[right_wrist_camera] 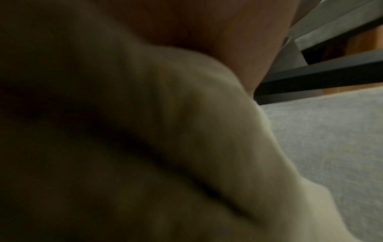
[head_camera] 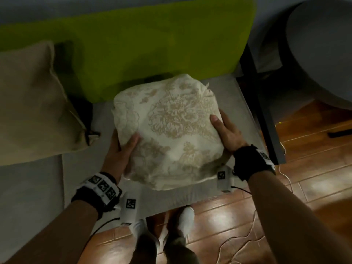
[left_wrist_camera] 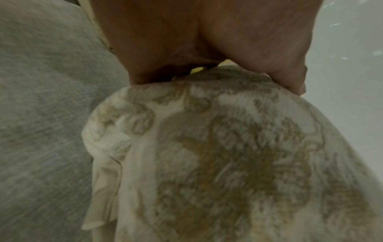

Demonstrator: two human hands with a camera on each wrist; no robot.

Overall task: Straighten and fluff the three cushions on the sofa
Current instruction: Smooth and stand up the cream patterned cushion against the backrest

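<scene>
We find no readable words or numbers; the wrist bands (head_camera: 102,186) carry black-and-white square markers, perhaps coded patterns.

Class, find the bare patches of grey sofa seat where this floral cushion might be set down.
Bare grey seat shows in front of the plain beige cushion, left of the left hand. A strip lies right of the right hand. The cream floral cushion crowds the middle.

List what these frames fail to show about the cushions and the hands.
- Third cushion: none in the head view; only the floral cushion and beige cushion show.
- Beige cushion: cut off by the left edge.
- Right hand fingers: under the floral cushion; right wrist view dark, blurred.
- Left hand fingers: behind the cushion's edge.
</scene>
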